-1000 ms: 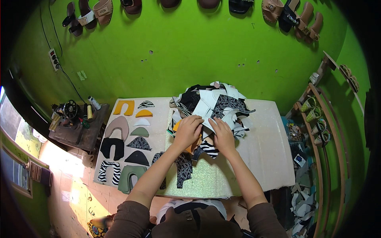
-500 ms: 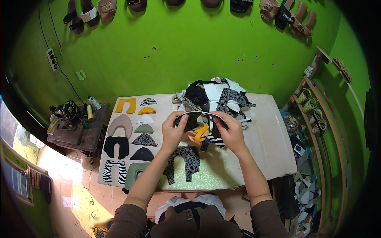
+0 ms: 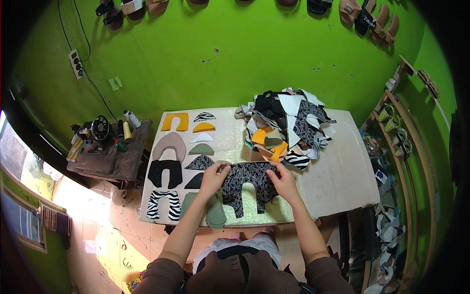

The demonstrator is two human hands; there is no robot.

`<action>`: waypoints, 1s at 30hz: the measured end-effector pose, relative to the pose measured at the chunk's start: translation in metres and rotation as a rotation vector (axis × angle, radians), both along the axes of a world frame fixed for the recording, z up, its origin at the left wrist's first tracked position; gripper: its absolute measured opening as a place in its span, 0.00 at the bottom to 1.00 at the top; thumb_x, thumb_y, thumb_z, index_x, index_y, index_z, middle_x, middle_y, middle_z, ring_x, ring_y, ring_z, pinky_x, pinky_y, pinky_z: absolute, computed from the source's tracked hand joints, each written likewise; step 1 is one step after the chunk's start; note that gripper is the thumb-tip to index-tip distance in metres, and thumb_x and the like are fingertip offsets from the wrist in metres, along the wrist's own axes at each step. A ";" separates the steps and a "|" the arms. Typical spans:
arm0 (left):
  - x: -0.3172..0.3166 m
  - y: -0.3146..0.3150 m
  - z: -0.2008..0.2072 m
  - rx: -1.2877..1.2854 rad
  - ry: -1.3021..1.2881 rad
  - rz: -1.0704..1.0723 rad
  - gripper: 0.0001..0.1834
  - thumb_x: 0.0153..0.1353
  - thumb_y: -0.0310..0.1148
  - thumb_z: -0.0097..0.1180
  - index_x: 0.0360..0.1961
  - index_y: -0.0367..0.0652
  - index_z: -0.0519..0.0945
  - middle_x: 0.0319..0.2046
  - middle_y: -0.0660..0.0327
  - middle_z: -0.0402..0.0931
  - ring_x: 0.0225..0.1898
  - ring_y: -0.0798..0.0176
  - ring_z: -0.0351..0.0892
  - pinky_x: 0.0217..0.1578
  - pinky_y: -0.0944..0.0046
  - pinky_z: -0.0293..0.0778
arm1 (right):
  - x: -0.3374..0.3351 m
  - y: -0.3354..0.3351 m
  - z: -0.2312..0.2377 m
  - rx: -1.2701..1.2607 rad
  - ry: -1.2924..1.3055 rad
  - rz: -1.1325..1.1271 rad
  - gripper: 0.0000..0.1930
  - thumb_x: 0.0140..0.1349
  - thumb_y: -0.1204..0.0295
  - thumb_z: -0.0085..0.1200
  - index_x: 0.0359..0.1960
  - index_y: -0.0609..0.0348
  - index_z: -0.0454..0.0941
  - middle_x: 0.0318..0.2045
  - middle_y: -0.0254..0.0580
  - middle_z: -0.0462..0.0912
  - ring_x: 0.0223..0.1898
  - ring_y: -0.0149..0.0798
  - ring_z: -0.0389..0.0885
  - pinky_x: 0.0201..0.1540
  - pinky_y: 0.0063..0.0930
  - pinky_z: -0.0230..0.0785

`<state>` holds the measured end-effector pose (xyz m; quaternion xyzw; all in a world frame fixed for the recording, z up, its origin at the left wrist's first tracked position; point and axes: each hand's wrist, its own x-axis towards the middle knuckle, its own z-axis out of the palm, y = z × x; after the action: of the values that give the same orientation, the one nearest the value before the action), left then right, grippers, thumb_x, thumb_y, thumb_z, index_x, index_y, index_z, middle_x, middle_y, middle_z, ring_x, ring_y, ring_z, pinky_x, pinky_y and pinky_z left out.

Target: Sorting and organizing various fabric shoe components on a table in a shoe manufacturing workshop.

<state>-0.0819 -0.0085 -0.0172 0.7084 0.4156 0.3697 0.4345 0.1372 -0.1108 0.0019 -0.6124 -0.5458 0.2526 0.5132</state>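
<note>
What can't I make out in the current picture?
All in the head view:
Green piece: partly hidden by the left forearm.
Black half-round piece: right end hidden by the left hand.
Patterned piece: underside unseen, facing away from the camera.
Scrap heap: lower layers covered by pieces on top.
Wall sandals: several cut off by the upper edge.

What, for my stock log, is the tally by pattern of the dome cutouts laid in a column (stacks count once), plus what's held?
Plain yellow, white, green, black dome cutouts: 4
Zebra-striped dome cutout: 1
Grey-lined black dome cutout: 1
Grey-lined black U-shaped cutout, held: 1
Total: 7
</note>
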 end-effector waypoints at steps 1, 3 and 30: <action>0.000 0.000 -0.007 0.001 0.015 -0.024 0.10 0.58 0.32 0.54 0.37 0.37 0.78 0.22 0.68 0.71 0.24 0.77 0.64 0.27 0.75 0.63 | -0.002 -0.001 -0.008 -0.032 -0.030 -0.008 0.14 0.57 0.71 0.51 0.45 0.62 0.71 0.35 0.51 0.79 0.34 0.45 0.79 0.38 0.29 0.69; -0.003 -0.001 -0.020 -0.051 0.118 -0.033 0.10 0.57 0.32 0.54 0.37 0.38 0.78 0.24 0.64 0.74 0.25 0.73 0.68 0.28 0.72 0.66 | -0.007 -0.002 -0.022 -0.066 -0.105 -0.013 0.16 0.57 0.72 0.50 0.48 0.60 0.69 0.38 0.54 0.78 0.38 0.49 0.77 0.41 0.33 0.68; 0.045 0.017 -0.100 0.512 0.614 -0.276 0.36 0.40 0.41 0.63 0.52 0.37 0.66 0.45 0.51 0.67 0.48 0.49 0.66 0.51 0.54 0.61 | -0.019 0.050 -0.098 -0.102 -0.960 0.177 0.32 0.47 0.66 0.56 0.58 0.50 0.62 0.56 0.45 0.63 0.60 0.44 0.59 0.53 0.41 0.60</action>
<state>-0.0367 0.0090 -0.1171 0.9197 0.3218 0.1711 0.1460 0.1183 -0.0612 -0.0960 -0.6353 -0.7576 0.0111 0.1497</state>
